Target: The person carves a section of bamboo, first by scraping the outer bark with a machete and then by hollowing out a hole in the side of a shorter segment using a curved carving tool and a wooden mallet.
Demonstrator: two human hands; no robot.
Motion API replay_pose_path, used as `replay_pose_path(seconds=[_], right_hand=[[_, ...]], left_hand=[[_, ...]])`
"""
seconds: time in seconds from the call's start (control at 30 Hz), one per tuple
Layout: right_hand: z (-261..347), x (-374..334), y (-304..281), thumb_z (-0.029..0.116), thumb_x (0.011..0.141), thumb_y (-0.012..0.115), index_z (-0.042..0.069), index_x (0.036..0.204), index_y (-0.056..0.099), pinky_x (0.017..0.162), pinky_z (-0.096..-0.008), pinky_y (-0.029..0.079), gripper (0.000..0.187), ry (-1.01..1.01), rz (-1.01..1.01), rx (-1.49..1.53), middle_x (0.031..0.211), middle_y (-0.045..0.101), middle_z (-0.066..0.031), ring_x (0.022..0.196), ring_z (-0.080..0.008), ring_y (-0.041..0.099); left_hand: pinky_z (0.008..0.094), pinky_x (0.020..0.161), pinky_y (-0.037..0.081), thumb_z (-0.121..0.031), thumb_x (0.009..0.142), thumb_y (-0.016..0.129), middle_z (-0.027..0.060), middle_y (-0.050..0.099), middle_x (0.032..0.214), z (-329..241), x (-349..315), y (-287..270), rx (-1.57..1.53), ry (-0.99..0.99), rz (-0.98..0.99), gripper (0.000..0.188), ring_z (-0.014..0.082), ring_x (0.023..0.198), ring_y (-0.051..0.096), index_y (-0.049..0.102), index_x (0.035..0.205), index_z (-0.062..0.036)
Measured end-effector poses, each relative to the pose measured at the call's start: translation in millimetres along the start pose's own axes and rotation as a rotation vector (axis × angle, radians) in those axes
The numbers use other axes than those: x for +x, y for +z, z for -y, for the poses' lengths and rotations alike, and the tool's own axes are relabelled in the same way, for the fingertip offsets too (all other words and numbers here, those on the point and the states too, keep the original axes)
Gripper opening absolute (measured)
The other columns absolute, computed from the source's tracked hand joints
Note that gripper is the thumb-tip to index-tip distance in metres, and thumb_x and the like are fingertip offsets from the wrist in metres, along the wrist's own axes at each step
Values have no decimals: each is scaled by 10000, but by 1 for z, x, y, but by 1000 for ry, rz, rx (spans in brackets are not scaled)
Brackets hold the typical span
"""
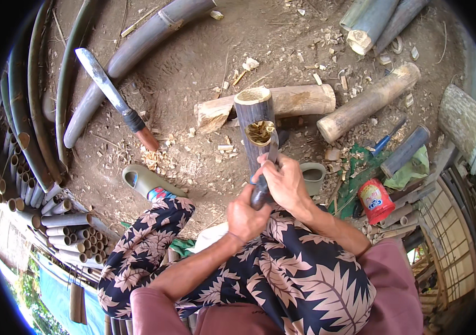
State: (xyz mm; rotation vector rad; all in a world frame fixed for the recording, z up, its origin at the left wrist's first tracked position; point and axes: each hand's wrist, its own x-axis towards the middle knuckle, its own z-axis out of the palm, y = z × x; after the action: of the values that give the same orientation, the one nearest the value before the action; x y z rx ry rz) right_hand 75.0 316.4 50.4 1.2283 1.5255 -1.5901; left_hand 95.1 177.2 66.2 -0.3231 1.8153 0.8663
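A dark bamboo section (242,118) leans up from my lap, its pale cut end facing away and a hole (258,133) carved in its side. A knife with a narrow metal blade (273,146) lies along it, the tip beside the hole. My right hand (286,183) is closed on the knife near the base of the blade, over the bamboo. Lower and to the left, my left hand (246,216) is closed around the knife's dark handle (261,195). The bamboo's lower end is hidden by my hands.
Behind the bamboo lies a pale log (305,100). A machete (107,89) rests against a curved bamboo pole (154,42). Wood chips litter the dirt floor. At right are a short log (369,103), a blue-handled tool (383,144) and a red packet (376,202); bamboo tubes (73,234) are stacked left.
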Motion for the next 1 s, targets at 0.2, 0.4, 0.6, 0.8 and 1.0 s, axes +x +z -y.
replay_pose_path(seconds=[0.2,0.4,0.6,0.8,1.0], right_hand=[[-20,14,-2,258,975,536,10,949,667,583,-341,494,281,-113,-72,0,632,676,-80,590,-186,636],[-22,6,19,260,1029,540,54,1139,614,603,-326,538,245,253,627,1077,817,668,-69,668,-178,653],[-10,4,10,240,999,589,3,1166,618,553,-301,507,292,313,538,938,787,636,-56,585,-148,612],[-5,-2,-1,230,971,603,-17,1080,646,497,-268,436,273,201,265,435,726,596,-30,530,-107,559],[-17,6,-3,256,990,527,-18,1032,635,579,-379,507,298,-127,24,-94,649,656,-127,571,-262,653]], left_hand=[[426,621,563,-190,786,714,202,678,859,-6,5,10,319,186,-14,550,344,663,691,498,1244,25],[421,593,525,-106,836,619,70,619,794,-84,16,-142,1386,660,112,148,246,674,673,525,950,-96],[473,657,534,-141,760,646,143,656,786,-94,52,-161,1110,485,489,231,355,732,673,531,954,-90],[477,680,546,-133,735,681,179,653,778,-14,29,-98,639,444,252,355,398,728,667,546,1058,-74],[488,716,545,-180,777,688,280,671,866,0,12,-24,247,131,157,436,461,791,669,543,1152,-12]])
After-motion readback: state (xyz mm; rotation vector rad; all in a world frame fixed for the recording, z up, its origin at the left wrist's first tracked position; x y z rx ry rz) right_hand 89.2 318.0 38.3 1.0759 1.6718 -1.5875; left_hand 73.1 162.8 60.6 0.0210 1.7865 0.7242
